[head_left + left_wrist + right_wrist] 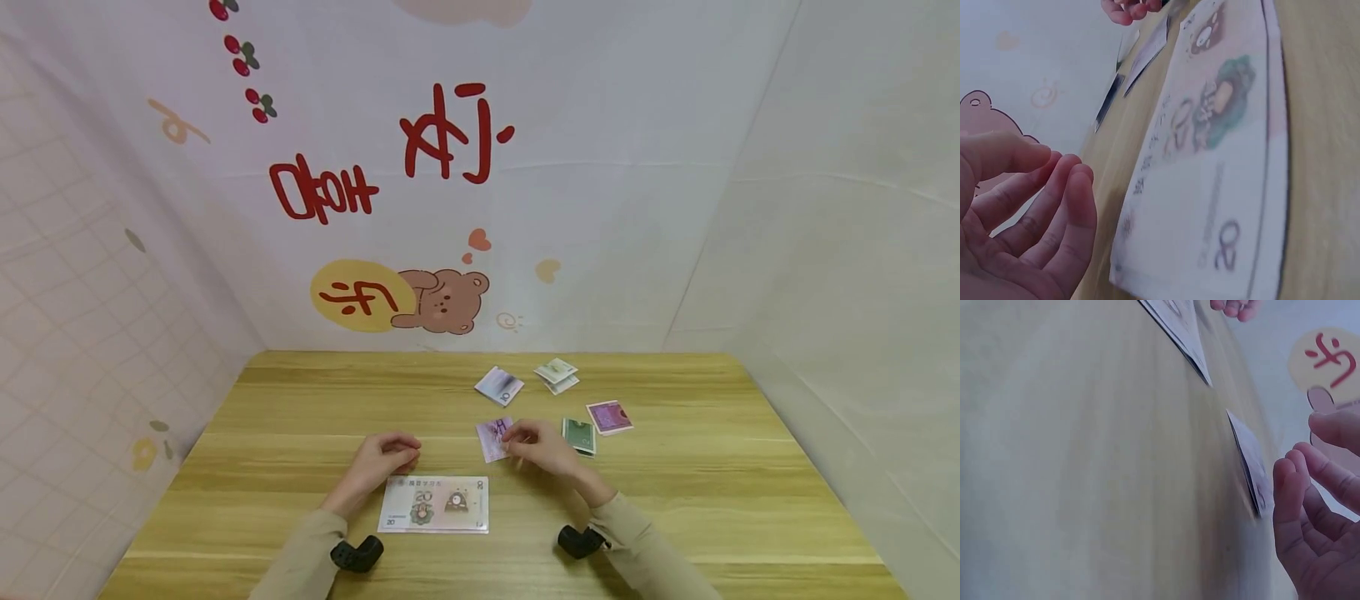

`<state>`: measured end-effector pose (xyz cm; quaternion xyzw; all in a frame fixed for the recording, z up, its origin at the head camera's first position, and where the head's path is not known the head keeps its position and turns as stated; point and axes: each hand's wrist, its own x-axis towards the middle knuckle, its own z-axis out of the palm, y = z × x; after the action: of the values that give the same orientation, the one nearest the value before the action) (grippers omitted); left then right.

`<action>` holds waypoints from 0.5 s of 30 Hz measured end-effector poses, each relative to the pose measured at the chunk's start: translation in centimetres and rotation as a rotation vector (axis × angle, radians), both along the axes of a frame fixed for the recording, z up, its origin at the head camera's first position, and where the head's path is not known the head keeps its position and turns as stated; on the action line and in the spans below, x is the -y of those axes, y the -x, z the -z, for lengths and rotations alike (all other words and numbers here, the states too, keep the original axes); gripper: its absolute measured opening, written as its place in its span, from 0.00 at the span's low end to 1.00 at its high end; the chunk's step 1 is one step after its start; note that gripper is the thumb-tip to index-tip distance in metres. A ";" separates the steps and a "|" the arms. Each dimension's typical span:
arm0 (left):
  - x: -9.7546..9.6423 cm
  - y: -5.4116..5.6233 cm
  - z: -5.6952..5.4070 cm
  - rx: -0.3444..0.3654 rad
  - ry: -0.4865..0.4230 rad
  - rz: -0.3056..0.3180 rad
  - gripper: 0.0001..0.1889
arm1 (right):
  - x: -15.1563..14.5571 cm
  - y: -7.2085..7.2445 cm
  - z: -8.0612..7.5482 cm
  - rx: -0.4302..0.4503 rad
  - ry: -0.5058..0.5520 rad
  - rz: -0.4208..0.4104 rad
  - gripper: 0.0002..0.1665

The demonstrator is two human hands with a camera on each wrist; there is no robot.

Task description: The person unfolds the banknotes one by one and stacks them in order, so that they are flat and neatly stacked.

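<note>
A stack of flat play banknotes (435, 504) marked 20 lies near the front of the table, left of centre. My left hand (384, 460) hovers by its back left corner. In the left wrist view that hand's thumb and fingers (1079, 200) are loosely bent with nothing between them, beside the notes. A folded purple banknote (489, 442) rests behind and to the right of the stack. Over its right edge is my right hand (547, 450), fingers loosely bent. The right wrist view shows the thumb apart from the fingers (1289, 494), close to the folded note (1249, 462).
Further folded banknotes lie on the wooden table (300, 400): a blue-violet one (498, 386), a pale green one (557, 373), a dark green one (579, 435) and a magenta one (610, 417). Printed cloth walls (600, 208) enclose the table's back and sides.
</note>
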<state>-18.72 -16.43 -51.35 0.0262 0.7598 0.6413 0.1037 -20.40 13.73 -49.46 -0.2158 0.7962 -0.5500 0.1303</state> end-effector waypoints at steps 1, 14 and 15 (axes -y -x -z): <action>-0.2 0.1 0.1 0.004 -0.011 -0.001 0.11 | -0.2 0.4 0.4 -0.005 -0.005 0.016 0.10; -2.5 1.9 0.6 0.039 -0.056 -0.026 0.11 | -2.2 4.5 3.3 -0.046 0.006 0.190 0.12; -2.6 2.0 0.6 0.042 -0.064 -0.027 0.12 | -2.2 4.7 3.3 -0.036 -0.003 0.219 0.12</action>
<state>-20.75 -13.81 -51.94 0.0060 0.7369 0.6670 0.1102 -25.09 15.92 -52.76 -0.1369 0.8181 -0.5557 0.0555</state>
